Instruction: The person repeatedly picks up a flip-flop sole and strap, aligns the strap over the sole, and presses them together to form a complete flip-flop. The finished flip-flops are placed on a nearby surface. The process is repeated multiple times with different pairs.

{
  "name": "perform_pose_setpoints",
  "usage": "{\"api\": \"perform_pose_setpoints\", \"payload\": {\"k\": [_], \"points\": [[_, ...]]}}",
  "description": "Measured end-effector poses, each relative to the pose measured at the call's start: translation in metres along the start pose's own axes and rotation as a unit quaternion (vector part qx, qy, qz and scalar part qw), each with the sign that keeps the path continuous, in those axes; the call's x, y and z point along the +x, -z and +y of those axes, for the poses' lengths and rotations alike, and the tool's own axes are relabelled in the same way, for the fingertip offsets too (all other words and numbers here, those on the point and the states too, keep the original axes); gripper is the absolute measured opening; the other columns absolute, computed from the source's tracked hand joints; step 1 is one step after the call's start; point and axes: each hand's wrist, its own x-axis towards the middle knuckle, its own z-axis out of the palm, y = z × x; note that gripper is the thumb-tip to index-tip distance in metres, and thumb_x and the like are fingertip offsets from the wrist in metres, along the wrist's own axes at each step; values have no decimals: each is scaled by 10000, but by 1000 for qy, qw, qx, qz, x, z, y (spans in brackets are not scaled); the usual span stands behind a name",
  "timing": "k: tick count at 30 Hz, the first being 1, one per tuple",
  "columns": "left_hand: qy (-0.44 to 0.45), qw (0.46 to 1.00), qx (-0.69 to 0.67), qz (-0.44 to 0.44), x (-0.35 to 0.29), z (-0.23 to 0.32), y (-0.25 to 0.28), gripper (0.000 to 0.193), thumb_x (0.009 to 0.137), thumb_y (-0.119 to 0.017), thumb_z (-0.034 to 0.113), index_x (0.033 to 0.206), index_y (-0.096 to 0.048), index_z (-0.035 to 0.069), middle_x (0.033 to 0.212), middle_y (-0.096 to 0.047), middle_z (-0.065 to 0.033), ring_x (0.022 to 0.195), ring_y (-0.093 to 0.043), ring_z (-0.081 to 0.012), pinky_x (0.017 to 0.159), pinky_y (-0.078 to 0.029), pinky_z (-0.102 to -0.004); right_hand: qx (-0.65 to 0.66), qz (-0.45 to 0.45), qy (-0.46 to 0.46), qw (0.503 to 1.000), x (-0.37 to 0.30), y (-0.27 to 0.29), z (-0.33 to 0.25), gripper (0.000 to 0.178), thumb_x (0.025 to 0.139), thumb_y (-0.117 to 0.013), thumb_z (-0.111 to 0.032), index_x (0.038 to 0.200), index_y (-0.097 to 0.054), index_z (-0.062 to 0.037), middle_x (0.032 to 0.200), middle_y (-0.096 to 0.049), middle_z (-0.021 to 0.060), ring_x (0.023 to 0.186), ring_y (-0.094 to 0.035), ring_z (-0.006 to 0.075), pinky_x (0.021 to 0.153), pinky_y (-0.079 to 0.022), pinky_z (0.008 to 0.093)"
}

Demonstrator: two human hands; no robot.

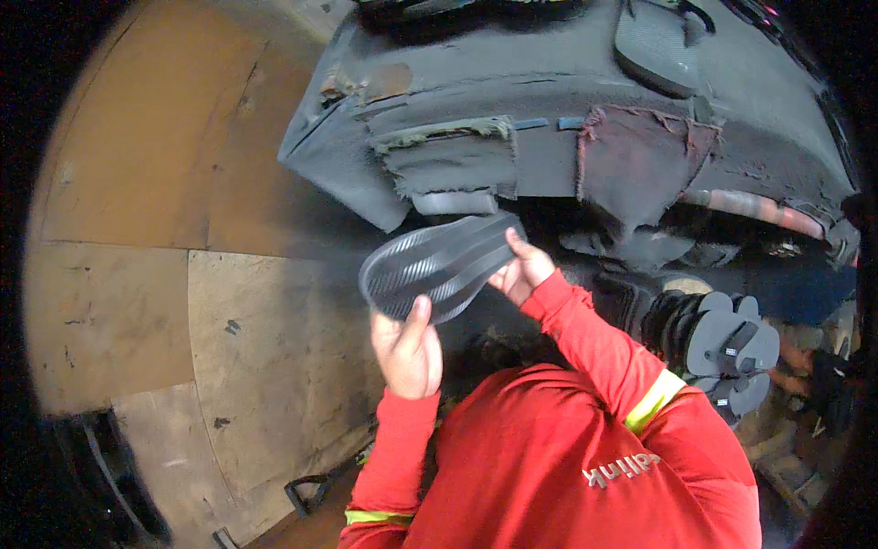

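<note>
A dark grey sandal sole (444,261) with wavy ridges and fine grooves on the face turned up is held in front of my chest. My left hand (410,352) grips its wide end, thumb on top and the other fingers hidden beneath. At the narrower end, my right hand (526,267) pinches the edge between its thumb and fingers. The sole is tilted, just short of the bench's near edge. No strap can be made out on it.
A dust-covered bench (549,91) spans the far side, with a grey sandal (660,46) on top. Ragged cloths (640,160) hang over its edge. Stacked dark sandals (732,343) stand at my right. Worn brown boards (265,357) cover the floor at left.
</note>
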Motion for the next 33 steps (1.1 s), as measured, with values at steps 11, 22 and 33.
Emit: {"api": "perform_pose_setpoints", "payload": {"k": [11, 22, 33], "points": [[165, 945, 282, -5, -97, -19, 113, 563, 932, -665, 31, 1436, -439, -74, 1485, -480, -165, 1375, -457, -242, 1175, -322, -399, -124, -25, 51, 991, -27, -36, 21, 265, 1030, -582, -193, 1243, -583, -35, 1147, -698, 83, 996, -684, 190, 907, -549, 347], [160, 973, 157, -48, 60, -59, -8, 293, 1028, -580, 143, 1262, -603, -33, 1212, -656, -66, 1087, -603, -121, 961, -464, -281, -208, -46, 51, 976, -14, -3, -11, 285, 1042, -563, -234, 1239, -591, -30, 1104, -703, 53, 942, -679, 129, 874, -548, 303], [206, 978, 39, -20, 60, -67, -24, 78, 983, -643, 78, 1034, -645, 19, 980, -682, -24, 829, -635, -81, 719, -528, -243, -781, 77, 477, 396, -57, -21, -23, 715, 726, -828, -475, 1288, -644, -73, 1108, -608, 139, 1074, -565, 353, 953, -443, 454]]}}
